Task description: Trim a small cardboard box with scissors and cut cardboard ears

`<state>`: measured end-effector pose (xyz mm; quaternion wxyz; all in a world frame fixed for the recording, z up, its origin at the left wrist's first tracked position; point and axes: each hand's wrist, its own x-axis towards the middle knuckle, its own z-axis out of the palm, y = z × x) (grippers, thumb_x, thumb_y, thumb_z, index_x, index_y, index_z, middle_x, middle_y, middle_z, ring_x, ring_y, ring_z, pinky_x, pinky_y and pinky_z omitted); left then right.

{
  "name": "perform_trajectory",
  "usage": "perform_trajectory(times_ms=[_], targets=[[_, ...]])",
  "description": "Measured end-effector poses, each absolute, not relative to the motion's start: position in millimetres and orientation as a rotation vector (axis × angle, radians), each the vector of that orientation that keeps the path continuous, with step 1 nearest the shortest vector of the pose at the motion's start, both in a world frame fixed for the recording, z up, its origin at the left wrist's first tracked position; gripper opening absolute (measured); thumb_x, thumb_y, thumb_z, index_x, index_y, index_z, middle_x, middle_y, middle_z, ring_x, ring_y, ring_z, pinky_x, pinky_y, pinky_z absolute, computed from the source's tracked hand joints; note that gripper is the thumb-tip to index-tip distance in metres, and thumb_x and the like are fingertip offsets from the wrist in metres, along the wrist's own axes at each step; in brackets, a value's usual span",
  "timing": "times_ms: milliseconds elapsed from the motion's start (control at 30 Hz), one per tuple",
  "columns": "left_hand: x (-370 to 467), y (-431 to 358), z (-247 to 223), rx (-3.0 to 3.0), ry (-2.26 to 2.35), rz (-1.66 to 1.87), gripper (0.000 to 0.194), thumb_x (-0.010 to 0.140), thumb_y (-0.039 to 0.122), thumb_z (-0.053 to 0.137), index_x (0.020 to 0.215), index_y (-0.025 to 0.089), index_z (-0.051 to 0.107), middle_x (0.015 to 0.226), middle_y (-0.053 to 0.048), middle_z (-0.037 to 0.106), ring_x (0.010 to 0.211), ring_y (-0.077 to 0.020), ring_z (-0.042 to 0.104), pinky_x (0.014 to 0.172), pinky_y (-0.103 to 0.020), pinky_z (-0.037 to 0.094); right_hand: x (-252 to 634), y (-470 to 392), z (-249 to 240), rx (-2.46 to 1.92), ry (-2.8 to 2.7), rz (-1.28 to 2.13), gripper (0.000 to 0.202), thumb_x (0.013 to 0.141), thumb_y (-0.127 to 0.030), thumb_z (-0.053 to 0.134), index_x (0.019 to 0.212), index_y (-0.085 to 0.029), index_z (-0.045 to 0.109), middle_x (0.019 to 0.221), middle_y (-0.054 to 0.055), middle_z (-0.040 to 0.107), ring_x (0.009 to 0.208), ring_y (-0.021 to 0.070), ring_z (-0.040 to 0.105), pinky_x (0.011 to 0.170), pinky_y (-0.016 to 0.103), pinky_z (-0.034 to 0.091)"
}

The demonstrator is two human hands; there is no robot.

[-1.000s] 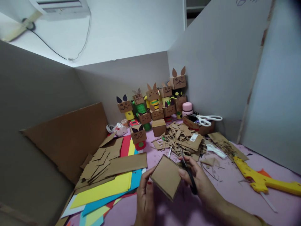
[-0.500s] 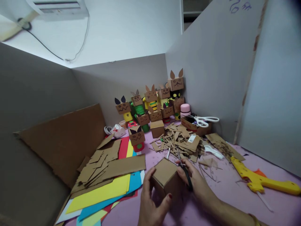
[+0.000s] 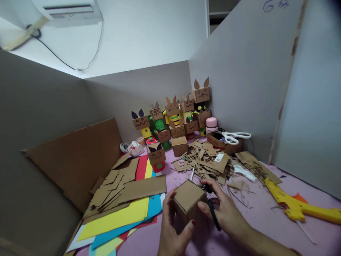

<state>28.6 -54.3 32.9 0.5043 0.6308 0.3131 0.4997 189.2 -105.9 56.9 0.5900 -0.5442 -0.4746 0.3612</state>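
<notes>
A plain brown cardboard box (image 3: 190, 196) sits at the front of the table with one corner towards me. My left hand (image 3: 174, 224) grips its left side, fingers along the far left face and thumb on the near face. At the box's right side, my right hand (image 3: 223, 206) holds black-handled scissors (image 3: 214, 212), with the thumb close to the box. The scissors' blades are mostly hidden by the fingers and the box. Just behind the box, a thin white stick (image 3: 192, 174) lies on the table.
Cardboard scraps (image 3: 205, 158) are heaped behind the box. Yellow glue gun (image 3: 298, 206) lies at right, white scissors (image 3: 234, 137) in a carton (image 3: 221, 145). Cardboard sheets (image 3: 144, 186) and coloured paper (image 3: 114, 220) cover the left. Several cardboard animal figures (image 3: 156, 156) stand behind.
The scissors have turned in my right hand, their handle swinging down and to the right. My left hand stays on the box. The whole view has shifted slightly.
</notes>
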Motion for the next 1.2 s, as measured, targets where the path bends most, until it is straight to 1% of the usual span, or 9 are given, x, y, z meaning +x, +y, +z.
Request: perform_trajectory(times_ms=[133, 333, 467, 633, 733, 900, 1000, 1133, 1200], targets=[[30, -53, 33, 1.467, 0.872, 1.300, 0.095, 0.061, 0.040, 0.078, 0.139, 0.025, 0.025, 0.146, -0.013, 0.036, 0.136, -0.0323, 0.031, 0.111, -0.044, 0.028, 189, -106, 56, -1.312, -1.121, 0.800, 0.050, 0.070, -0.033, 0.070, 0.115, -0.024, 0.048, 0.115, 0.008, 0.061, 0.090, 0.0248, 0.062, 0.080, 0.039, 0.049], [29, -44, 32, 1.302, 0.645, 1.136, 0.063, 0.065, 0.045, 0.074, 0.118, 0.022, 0.049, 0.117, -0.014, 0.063, 0.107, -0.0314, 0.061, 0.088, -0.041, 0.051, 185, -105, 57, -1.190, -1.110, 1.007, 0.056, 0.074, -0.039, 0.067, 0.119, -0.022, 0.037, 0.116, 0.012, 0.061, 0.090, 0.0248, 0.065, 0.076, 0.038, 0.053], [31, -41, 27, 1.122, 0.606, 1.085, 0.058, 0.064, 0.050, 0.074, 0.112, 0.026, 0.053, 0.116, -0.010, 0.064, 0.106, -0.0296, 0.061, 0.088, -0.039, 0.049, 185, -106, 54, -1.150, -1.119, 0.976, 0.058, 0.075, -0.045, 0.067, 0.119, -0.023, 0.036, 0.122, 0.014, 0.056, 0.088, 0.0240, 0.065, 0.072, 0.036, 0.054], [30, -42, 25, 0.988, 0.593, 0.986, 0.057, 0.070, 0.050, 0.068, 0.119, 0.028, 0.051, 0.120, -0.010, 0.061, 0.106, -0.0288, 0.060, 0.089, -0.040, 0.048, 187, -107, 49, -1.169, -1.120, 0.868, 0.060, 0.074, -0.048, 0.067, 0.121, -0.024, 0.037, 0.125, 0.012, 0.050, 0.086, 0.0226, 0.062, 0.075, 0.037, 0.053], [30, -41, 24, 1.049, 0.561, 0.945, 0.070, 0.064, 0.057, 0.071, 0.124, 0.027, 0.047, 0.126, -0.013, 0.056, 0.114, -0.0321, 0.056, 0.092, -0.042, 0.046, 189, -106, 50, -1.157, -1.104, 0.913, 0.057, 0.076, -0.048, 0.067, 0.119, -0.024, 0.039, 0.119, 0.010, 0.053, 0.085, 0.0231, 0.061, 0.071, 0.037, 0.053], [35, -44, 17, 1.251, 0.396, 0.852, 0.113, 0.042, 0.056, 0.084, 0.136, 0.027, 0.029, 0.140, -0.019, 0.043, 0.127, -0.0385, 0.043, 0.100, -0.050, 0.039, 195, -101, 50, -1.166, -1.069, 0.879, 0.046, 0.080, -0.047, 0.062, 0.114, -0.023, 0.042, 0.106, 0.006, 0.058, 0.085, 0.0220, 0.061, 0.074, 0.035, 0.050], [35, -47, 15, 1.319, 0.398, 0.866, 0.119, 0.040, 0.054, 0.085, 0.139, 0.024, 0.025, 0.144, -0.021, 0.036, 0.132, -0.0390, 0.036, 0.108, -0.052, 0.029, 198, -98, 49, -1.212, -1.073, 0.830, 0.045, 0.081, -0.048, 0.061, 0.113, -0.022, 0.044, 0.096, 0.003, 0.059, 0.085, 0.0217, 0.059, 0.074, 0.033, 0.048], [27, -43, 23, 1.444, 0.476, 0.856, 0.082, 0.058, 0.055, 0.077, 0.127, 0.023, 0.047, 0.152, -0.016, 0.026, 0.136, -0.0365, 0.030, 0.109, -0.049, 0.029, 196, -97, 48, -1.195, -1.048, 0.867, 0.047, 0.080, -0.048, 0.063, 0.112, -0.020, 0.045, 0.093, 0.003, 0.057, 0.084, 0.0210, 0.058, 0.076, 0.032, 0.047], [23, -40, 29, 1.444, 0.560, 0.842, 0.057, 0.070, 0.053, 0.068, 0.117, 0.022, 0.057, 0.147, -0.015, 0.036, 0.135, -0.0339, 0.033, 0.109, -0.048, 0.029, 195, -97, 48, -1.185, -1.065, 0.870, 0.048, 0.079, -0.048, 0.064, 0.112, -0.019, 0.045, 0.097, 0.005, 0.058, 0.086, 0.0215, 0.058, 0.077, 0.033, 0.047]])
